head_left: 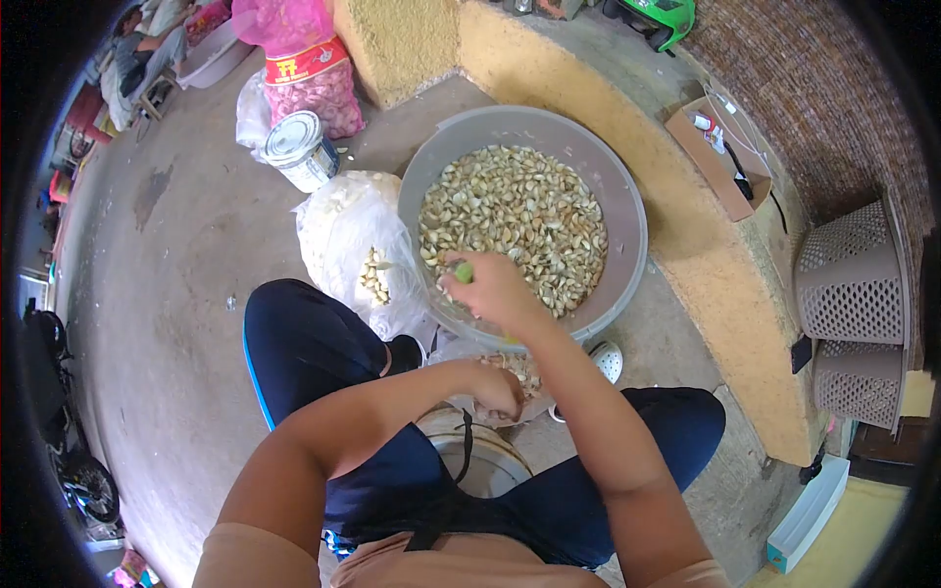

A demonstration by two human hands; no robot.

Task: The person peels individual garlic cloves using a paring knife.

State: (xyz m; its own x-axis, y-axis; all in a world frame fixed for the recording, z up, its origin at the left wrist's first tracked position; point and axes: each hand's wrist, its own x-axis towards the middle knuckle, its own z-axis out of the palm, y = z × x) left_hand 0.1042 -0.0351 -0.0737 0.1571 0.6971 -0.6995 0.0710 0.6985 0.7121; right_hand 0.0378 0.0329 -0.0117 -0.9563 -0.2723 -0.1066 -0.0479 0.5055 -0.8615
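A wide grey basin (627, 211) holds a heap of garlic cloves (515, 211). Over the basin's near edge my right hand (495, 289) is closed around a small tool with a green handle (464, 272). Nearer my body, my left hand (498, 390) has its fingers curled down at a plastic bag of peelings (529, 370); whatever those fingers hold is hidden. To the left of the basin, a white plastic bag (338, 220) contains pale peeled cloves (373, 277).
A paint can (301, 152) and a pink-red sack (312, 88) stand beyond the white bag. A low yellow wall (686, 265) curves along the right, bearing a cardboard box (711, 162). A bucket (480, 461) is between my legs. Another person (147, 54) sits far left.
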